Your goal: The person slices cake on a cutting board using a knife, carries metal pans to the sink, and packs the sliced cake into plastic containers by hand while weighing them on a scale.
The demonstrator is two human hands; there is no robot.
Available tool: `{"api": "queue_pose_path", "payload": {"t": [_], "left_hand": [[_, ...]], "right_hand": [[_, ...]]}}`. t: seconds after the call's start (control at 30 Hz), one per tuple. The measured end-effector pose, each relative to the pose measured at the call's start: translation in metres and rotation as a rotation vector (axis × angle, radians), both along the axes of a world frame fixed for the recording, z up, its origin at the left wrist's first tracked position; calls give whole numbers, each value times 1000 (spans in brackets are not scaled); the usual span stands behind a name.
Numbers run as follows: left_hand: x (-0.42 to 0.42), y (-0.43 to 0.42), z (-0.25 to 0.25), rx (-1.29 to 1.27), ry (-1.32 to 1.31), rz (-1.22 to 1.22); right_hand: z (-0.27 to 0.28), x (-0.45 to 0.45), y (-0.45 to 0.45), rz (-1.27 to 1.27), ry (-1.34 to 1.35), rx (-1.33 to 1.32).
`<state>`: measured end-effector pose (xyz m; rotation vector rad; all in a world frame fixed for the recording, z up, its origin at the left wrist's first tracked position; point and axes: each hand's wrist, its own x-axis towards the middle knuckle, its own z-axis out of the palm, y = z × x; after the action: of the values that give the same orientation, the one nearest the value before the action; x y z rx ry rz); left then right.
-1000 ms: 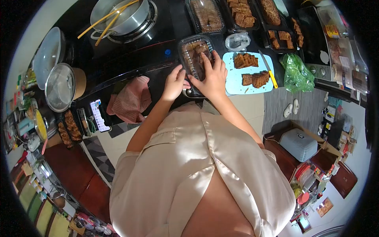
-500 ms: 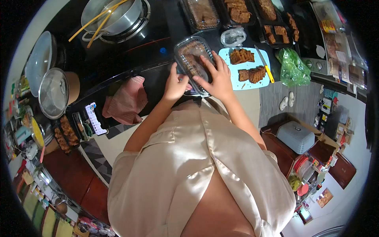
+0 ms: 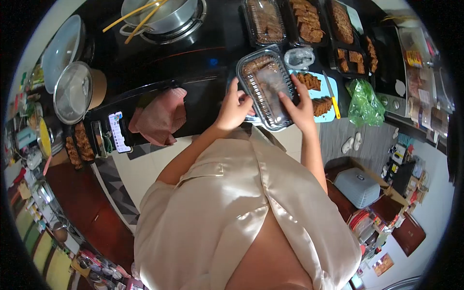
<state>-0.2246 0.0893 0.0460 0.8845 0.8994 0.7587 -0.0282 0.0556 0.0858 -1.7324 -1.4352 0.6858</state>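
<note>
Between left hand and right hand, lidded container.

Fisheye distortion bends the edges into black; glare streaks the clear lid between the hands, the shirt below shining.

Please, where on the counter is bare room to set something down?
Bare: the dark surface between the pot and the pink cloth, left of the left hand. Crowded: the right side, where the blue board, yellow-handled knife, green bag and food trays sit close together.
</note>
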Motion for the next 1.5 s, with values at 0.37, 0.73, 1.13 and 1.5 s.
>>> {"api": "queue_pose_path", "payload": {"t": [0.37,0.73,1.13,1.5], "left_hand": [[-85,19,17,-35,-47,550],[-158,49,10,71,343,531],[-196,179,22,267,615,-152],[-150,50,38,-97,271,407]], "right_hand": [[20,-101,149,784,-302,284],[37,-127,150,920,-513,347],[33,-126,159,951,-463,317],[29,-131,152,895,-516,335]]}}
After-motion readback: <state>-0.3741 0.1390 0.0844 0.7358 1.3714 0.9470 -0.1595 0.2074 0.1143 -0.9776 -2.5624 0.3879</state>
